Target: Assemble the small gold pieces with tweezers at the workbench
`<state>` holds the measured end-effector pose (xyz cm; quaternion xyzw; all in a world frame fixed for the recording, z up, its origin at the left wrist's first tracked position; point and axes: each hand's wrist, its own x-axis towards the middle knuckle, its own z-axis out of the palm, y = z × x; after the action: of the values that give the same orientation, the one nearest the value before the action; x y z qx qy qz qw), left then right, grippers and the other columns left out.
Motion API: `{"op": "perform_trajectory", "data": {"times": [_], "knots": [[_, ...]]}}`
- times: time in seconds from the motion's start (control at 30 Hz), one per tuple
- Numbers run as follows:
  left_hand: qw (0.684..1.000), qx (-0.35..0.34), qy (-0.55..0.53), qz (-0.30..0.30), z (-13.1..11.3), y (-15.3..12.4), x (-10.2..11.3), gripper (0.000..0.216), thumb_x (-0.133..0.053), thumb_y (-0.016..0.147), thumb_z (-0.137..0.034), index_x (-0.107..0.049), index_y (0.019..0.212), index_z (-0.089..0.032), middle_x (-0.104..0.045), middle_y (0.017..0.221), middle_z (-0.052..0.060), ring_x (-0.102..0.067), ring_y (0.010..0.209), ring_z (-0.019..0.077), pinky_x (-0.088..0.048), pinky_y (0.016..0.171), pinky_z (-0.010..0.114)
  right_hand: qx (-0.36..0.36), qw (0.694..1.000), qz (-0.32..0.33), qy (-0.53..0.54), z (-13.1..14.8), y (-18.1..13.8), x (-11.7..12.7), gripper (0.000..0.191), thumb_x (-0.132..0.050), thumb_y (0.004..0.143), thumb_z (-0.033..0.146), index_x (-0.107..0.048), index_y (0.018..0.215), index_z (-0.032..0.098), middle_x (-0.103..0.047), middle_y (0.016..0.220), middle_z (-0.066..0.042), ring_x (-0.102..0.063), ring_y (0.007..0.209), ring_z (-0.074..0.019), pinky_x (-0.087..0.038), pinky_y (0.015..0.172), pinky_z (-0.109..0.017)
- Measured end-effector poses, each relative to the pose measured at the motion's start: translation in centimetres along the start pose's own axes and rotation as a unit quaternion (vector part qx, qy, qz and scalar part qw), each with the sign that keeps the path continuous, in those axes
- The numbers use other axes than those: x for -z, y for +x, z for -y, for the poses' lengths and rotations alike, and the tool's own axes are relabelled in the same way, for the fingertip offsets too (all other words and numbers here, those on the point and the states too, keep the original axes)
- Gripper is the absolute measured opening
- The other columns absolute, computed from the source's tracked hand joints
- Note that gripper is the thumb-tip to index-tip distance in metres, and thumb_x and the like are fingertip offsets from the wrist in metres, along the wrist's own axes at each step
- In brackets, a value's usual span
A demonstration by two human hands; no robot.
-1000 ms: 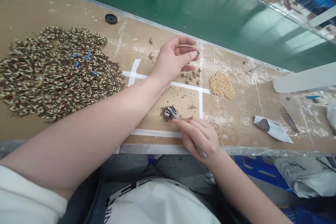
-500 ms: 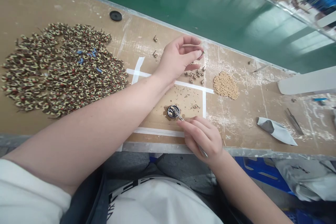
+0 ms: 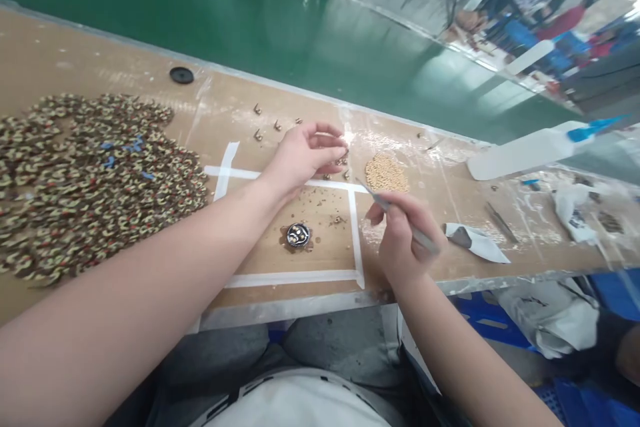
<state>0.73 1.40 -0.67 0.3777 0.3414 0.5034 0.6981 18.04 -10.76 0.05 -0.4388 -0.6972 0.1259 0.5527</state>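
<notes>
My left hand [image 3: 305,155] hovers over a few small brass parts [image 3: 343,161] at the back of a white tape square [image 3: 356,233], with thumb and fingers pinched on something too small to name. My right hand [image 3: 400,230] grips metal tweezers [image 3: 387,205], whose tips point up and left toward the left hand. A small round metal dish [image 3: 299,236] lies inside the tape square, left of my right hand, with nothing touching it. A mound of tan pellets [image 3: 385,173] sits just beyond the tweezers' tips.
A wide heap of brown-and-cream parts [image 3: 85,177] covers the bench's left side. A black disc [image 3: 181,75] lies at the back, beside the green belt [image 3: 300,27]. Grey-white paper [image 3: 475,241], a second pair of tweezers [image 3: 501,222] and plastic bags [image 3: 575,207] lie to the right.
My right hand has lifted the tweezers off the round dish and swung them up and right toward my left hand. The view has tilted up and shifted right.
</notes>
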Motion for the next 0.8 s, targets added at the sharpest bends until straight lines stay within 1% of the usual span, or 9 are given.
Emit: {"op": "perform_trajectory", "data": {"times": [0.03, 0.1, 0.17, 0.27, 0.4, 0.53, 0.67, 0.8], "knots": [[1.0, 0.005, 0.009, -0.002, 0.0, 0.0, 0.0, 0.028, -0.087, 0.076, -0.007, -0.073, 0.097, -0.02, -0.077, 0.1, 0.008, -0.076, 0.09, 0.0222, -0.067, 0.07, 0.032, -0.009, 1.0, -0.027, 0.01, -0.7, 0.9, -0.1, 0.029, -0.051, 0.106, 0.017, -0.075, 0.119, 0.027, -0.069, 0.079, -0.001, -0.065, 0.066, -0.0159, -0.054, 0.062, -0.033], [1.0, 0.011, 0.02, -0.007, -0.1, -0.1, -0.1, 0.029, -0.089, 0.074, -0.008, -0.074, 0.096, -0.02, -0.077, 0.098, 0.008, -0.076, 0.088, 0.0216, -0.067, 0.071, 0.032, -0.023, 0.998, -0.045, 0.028, -2.2, 2.3, -0.4, 0.026, -0.051, 0.107, 0.022, -0.075, 0.118, 0.027, -0.068, 0.077, -0.001, -0.066, 0.067, -0.0158, -0.055, 0.063, -0.033], [1.0, 0.013, 0.023, -0.009, -0.2, -0.1, -0.1, 0.03, -0.09, 0.073, -0.008, -0.074, 0.096, -0.019, -0.076, 0.095, 0.008, -0.076, 0.086, 0.0211, -0.067, 0.071, 0.032, -0.034, 0.998, -0.037, 0.039, -3.5, 3.1, -0.8, 0.025, -0.051, 0.108, 0.026, -0.074, 0.118, 0.026, -0.068, 0.078, 0.0, -0.065, 0.068, -0.0153, -0.056, 0.066, -0.033], [0.999, 0.018, 0.031, -0.007, -0.3, 0.0, 0.0, 0.032, -0.092, 0.071, -0.009, -0.074, 0.096, -0.019, -0.075, 0.094, 0.007, -0.075, 0.081, 0.0197, -0.067, 0.069, 0.031, -0.044, 0.998, -0.022, 0.046, -4.8, 3.1, -1.1, 0.025, -0.05, 0.109, 0.03, -0.073, 0.119, 0.025, -0.068, 0.08, 0.0, -0.065, 0.071, -0.015, -0.056, 0.07, -0.034], [0.999, 0.017, 0.049, -0.004, -0.3, 0.0, 0.0, 0.033, -0.094, 0.07, -0.012, -0.075, 0.096, -0.02, -0.075, 0.093, 0.007, -0.075, 0.082, 0.0203, -0.066, 0.065, 0.029, -0.069, 0.996, -0.014, 0.054, -5.2, 2.9, -1.2, 0.026, -0.051, 0.109, 0.033, -0.073, 0.119, 0.024, -0.067, 0.08, -0.001, -0.064, 0.072, -0.0152, -0.055, 0.071, -0.034], [0.997, 0.005, 0.072, 0.002, -0.2, 0.0, -0.1, 0.032, -0.092, 0.072, -0.012, -0.076, 0.098, -0.02, -0.075, 0.093, 0.007, -0.075, 0.083, 0.0202, -0.066, 0.066, 0.029, -0.085, 0.993, -0.011, 0.077, -5.2, 3.0, -1.1, 0.025, -0.052, 0.109, 0.034, -0.073, 0.117, 0.025, -0.066, 0.079, 0.0, -0.063, 0.072, -0.0142, -0.053, 0.07, -0.033], [0.998, 0.007, 0.062, -0.003, -0.3, -0.1, -0.1, 0.029, -0.09, 0.074, -0.011, -0.076, 0.097, -0.02, -0.078, 0.098, 0.009, -0.074, 0.084, 0.0202, -0.065, 0.065, 0.029, -0.111, 0.987, -0.047, 0.104, -5.4, 3.3, -1.1, 0.023, -0.055, 0.106, 0.035, -0.074, 0.113, 0.024, -0.064, 0.073, 0.001, -0.059, 0.066, -0.0136, -0.05, 0.066, -0.031], [0.998, -0.019, 0.061, 0.003, -0.3, 0.0, -0.1, 0.025, -0.088, 0.076, -0.013, -0.076, 0.097, -0.02, -0.08, 0.101, 0.01, -0.074, 0.09, 0.0208, -0.064, 0.064, 0.027, -0.167, 0.968, -0.082, 0.17, -6.2, 3.6, -1.0, 0.023, -0.056, 0.103, 0.034, -0.073, 0.112, 0.022, -0.063, 0.069, 0.001, -0.056, 0.062, -0.0131, -0.045, 0.061, -0.029]]}}
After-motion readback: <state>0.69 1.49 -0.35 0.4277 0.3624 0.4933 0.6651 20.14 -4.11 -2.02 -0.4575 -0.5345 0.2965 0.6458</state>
